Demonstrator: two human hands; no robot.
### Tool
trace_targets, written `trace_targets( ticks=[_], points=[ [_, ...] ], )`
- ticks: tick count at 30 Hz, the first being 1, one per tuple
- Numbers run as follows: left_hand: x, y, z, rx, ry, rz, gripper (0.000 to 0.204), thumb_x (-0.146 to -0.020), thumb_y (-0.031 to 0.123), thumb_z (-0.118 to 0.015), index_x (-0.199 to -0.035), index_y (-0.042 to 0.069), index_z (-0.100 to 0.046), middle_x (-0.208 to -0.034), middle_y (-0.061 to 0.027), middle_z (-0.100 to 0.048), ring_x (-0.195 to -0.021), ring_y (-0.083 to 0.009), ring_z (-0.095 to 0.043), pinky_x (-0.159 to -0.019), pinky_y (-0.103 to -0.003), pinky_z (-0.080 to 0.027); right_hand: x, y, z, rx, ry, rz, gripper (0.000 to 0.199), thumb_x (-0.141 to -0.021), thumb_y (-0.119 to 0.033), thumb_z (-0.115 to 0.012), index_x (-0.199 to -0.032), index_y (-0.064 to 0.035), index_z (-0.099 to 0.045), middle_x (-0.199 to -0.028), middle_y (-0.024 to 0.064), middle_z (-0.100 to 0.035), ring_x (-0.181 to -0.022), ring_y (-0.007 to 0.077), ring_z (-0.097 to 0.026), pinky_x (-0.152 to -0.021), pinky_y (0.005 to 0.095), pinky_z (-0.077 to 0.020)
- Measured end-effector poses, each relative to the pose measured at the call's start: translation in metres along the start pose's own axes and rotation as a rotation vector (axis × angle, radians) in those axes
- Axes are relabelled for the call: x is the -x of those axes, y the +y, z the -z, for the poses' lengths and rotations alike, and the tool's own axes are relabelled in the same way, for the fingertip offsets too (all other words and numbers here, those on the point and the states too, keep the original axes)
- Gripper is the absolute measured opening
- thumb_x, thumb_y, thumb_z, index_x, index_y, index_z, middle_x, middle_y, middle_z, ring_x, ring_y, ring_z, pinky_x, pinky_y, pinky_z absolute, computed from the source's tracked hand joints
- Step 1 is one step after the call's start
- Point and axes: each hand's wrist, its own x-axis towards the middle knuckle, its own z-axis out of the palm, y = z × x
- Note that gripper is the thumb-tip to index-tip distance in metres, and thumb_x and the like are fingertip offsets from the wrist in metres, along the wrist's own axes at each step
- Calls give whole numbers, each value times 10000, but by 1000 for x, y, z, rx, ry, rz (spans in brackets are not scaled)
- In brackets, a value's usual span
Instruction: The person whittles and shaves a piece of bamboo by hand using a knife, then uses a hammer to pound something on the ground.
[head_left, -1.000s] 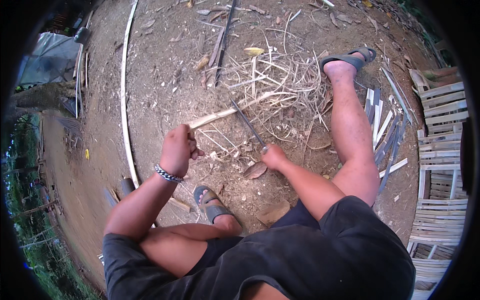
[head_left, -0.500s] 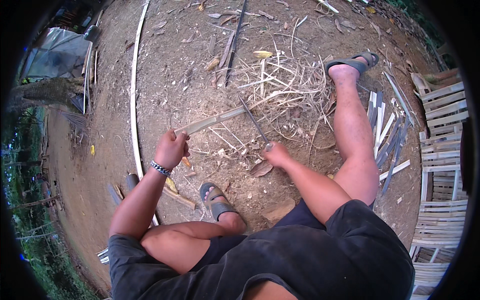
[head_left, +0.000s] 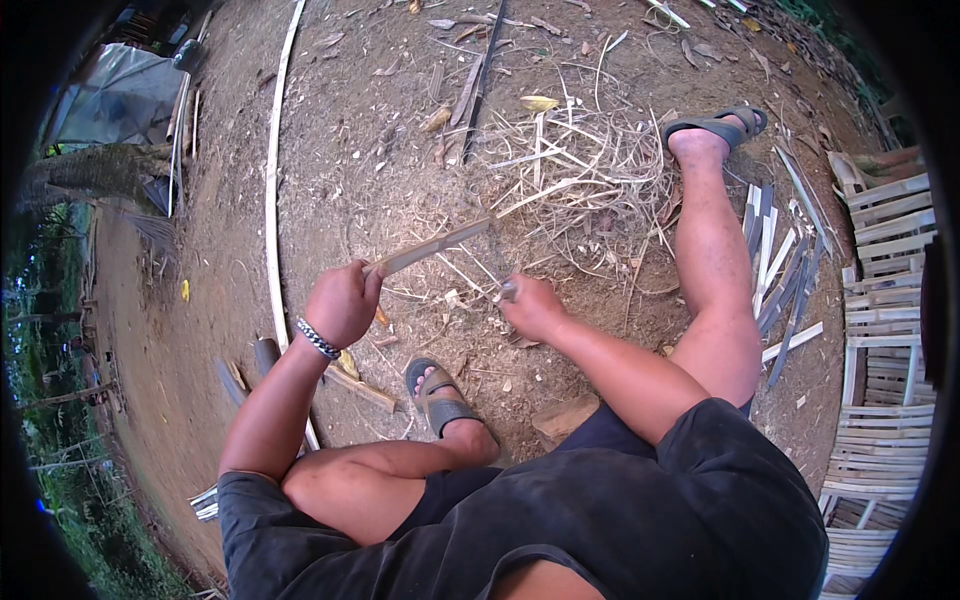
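My left hand (head_left: 342,305) is closed round the near end of a flat, pale bamboo strip (head_left: 435,247), which slants up to the right. A thin sliver runs on from its far end toward a tangled heap of shavings (head_left: 590,185). To the right, below the strip, my right hand (head_left: 535,308) grips a knife (head_left: 509,290). Only the knife's handle end shows plainly; its blade is too blurred to make out, so I cannot tell whether it touches the strip.
A long pale strip (head_left: 272,180) lies on the dirt at left, and a dark one (head_left: 484,85) lies beyond the strip in hand. Cut slats (head_left: 785,275) are piled beside my right leg. A slatted bamboo frame (head_left: 885,400) stands at far right. A wooden block (head_left: 565,420) sits between my legs.
My right hand has moved left with the knife, closer to my left hand. The blade, plain across the strip before, is now blurred. The left hand has turned slightly, still holding the strip.
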Motion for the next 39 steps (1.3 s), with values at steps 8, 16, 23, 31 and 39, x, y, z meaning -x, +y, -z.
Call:
trace_targets(
  ticks=[8, 16, 23, 31, 39],
  points=[
    [13, 20, -14, -28, -5, -43, 368, -991, 301, -546, -850, -30, -626, -647, -248, -629, -633, -437, -637, -617, -522, -514, 2, -41, 0, -105, -127, -33, 387, -880, -123, -588, -1261, -59, -590, -1016, 212, -693, -929, 384, -678, -855, 488, -548],
    [7, 18, -14, 125, 13, 24, 386, -983, 298, -555, -819, -44, -623, -670, -279, -616, -661, -465, -628, -641, -527, -509, 1, -26, 5, 44, -102, 12, 426, -866, -133, -612, -1271, -5, -578, -1084, 247, -672, -1024, 387, -666, -933, 447, -522],
    [2, 21, -13, 92, 32, 37, 394, -980, 307, -551, -830, -49, -626, -703, -290, -624, -694, -471, -632, -664, -527, -509, -37, 53, 5, 123, -104, -160, 237, -849, -103, -607, -1060, 1, -639, -996, 228, -688, -940, 378, -675, -844, 458, -527],
    [-4, 20, -6, 156, 133, 4, 275, -961, 241, -578, -950, -28, -633, -733, -263, -650, -692, -433, -654, -644, -491, -509, -36, 86, -9, 11, -38, -182, 260, -830, -170, -652, -1049, -30, -649, -947, 187, -702, -869, 336, -684, -780, 426, -529],
    [-6, 2, -3, 447, 115, -176, 301, -924, 133, -660, -1198, 25, -602, -880, -180, -693, -756, -301, -695, -708, -348, -547, -22, 49, -6, -412, -39, -231, 221, -828, -166, -687, -998, -35, -636, -845, 74, -666, -737, 195, -626, -684, 347, -500]
  ],
)
